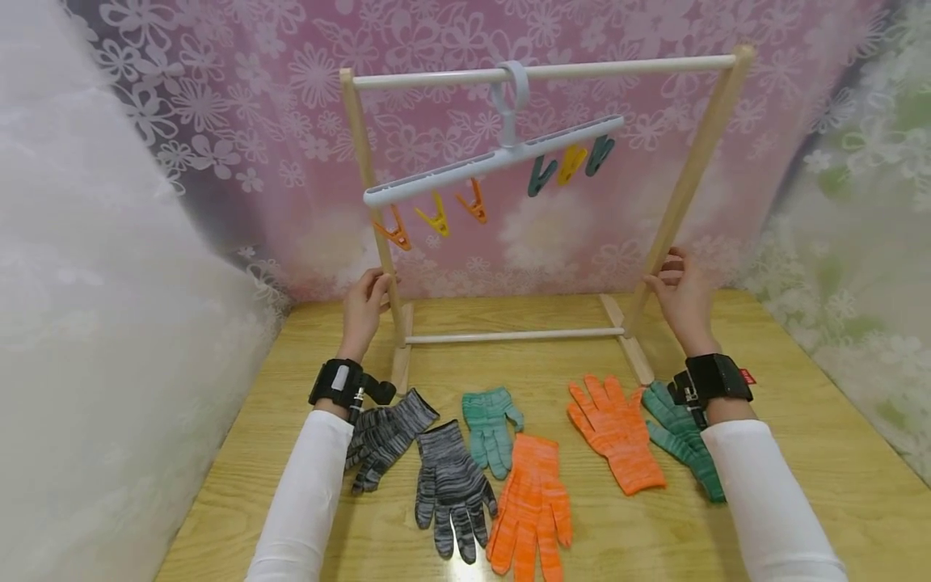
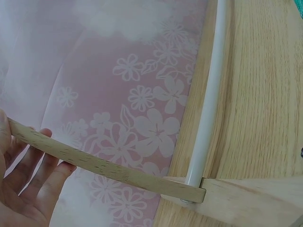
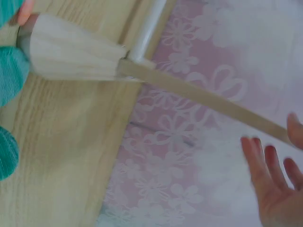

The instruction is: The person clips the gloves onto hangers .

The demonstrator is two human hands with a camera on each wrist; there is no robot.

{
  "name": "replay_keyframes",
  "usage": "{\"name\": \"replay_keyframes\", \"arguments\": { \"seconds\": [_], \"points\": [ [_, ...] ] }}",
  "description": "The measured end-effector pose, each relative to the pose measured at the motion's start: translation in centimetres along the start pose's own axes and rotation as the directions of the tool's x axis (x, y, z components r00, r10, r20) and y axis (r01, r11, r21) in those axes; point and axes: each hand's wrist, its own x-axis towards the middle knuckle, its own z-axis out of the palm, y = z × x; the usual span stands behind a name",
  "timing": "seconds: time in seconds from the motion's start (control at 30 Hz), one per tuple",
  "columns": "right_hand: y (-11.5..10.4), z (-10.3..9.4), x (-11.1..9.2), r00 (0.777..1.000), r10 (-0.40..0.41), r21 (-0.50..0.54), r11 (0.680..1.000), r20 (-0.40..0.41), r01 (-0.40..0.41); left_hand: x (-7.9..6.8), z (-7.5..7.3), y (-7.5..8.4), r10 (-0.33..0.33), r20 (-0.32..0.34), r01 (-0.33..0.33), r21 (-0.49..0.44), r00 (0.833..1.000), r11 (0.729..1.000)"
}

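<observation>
A small wooden drying rack [image 1: 687, 190] with white rods stands on the table. From its top rod hangs a pale grey clip hanger [image 1: 451, 171], tilted with its right end higher. Clothes pegs in orange, yellow [image 1: 571, 165] and dark green hang along it. My left hand [image 1: 364, 303] holds the left post [image 2: 90, 161] low down, fingers behind it and thumb at its near side. At the right post [image 3: 208, 101], my right hand [image 1: 684, 299] has its thumb against the wood; in the right wrist view its other fingers [image 3: 274, 165] are extended, apart from the post.
On the wooden table [image 1: 240, 485] before the rack lie grey-black gloves [image 1: 451, 477], orange gloves [image 1: 614, 432] and green gloves [image 1: 490, 424], some overlapping. A pink flowered cloth [image 1: 451, 242] hangs close behind the rack. Pale cloths [image 1: 109, 323] flank both sides.
</observation>
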Motion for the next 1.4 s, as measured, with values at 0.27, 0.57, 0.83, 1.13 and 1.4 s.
{"name": "replay_keyframes", "arguments": {
  "seconds": [0.27, 0.57, 0.83, 1.13, 1.4],
  "points": [
    [-5.5, -1.1, -0.8, 0.977, -0.064, -0.006, 0.998, -0.204, 0.064, -0.2, -0.6, 0.0, 0.013, 0.015, -0.013, -0.034, 1.0, 0.999],
    [-15.0, 0.5, -2.1, 0.94, -0.307, 0.158, 0.931, -0.148, 0.329, -1.7, -2.2, 0.4, 0.003, -0.046, 0.003, 0.116, 0.999, 0.993],
    [-21.2, 6.3, -4.1, 0.88, -0.474, 0.255, 0.85, -0.015, 0.462, -3.6, -3.6, 1.7, 0.028, -0.108, -0.005, 0.201, 0.994, 0.98],
    [-26.3, 13.4, -5.2, 0.868, -0.429, 0.434, 0.85, 0.248, 0.297, -5.8, -4.4, 1.7, 0.033, -0.096, -0.01, 0.231, 0.995, 0.973],
    [-29.3, 16.9, -4.0, 0.91, -0.334, 0.564, 0.813, 0.244, 0.147, -7.8, -4.8, 0.4, 0.024, -0.006, -0.021, 0.29, 1.0, 0.957]
  ]
}}
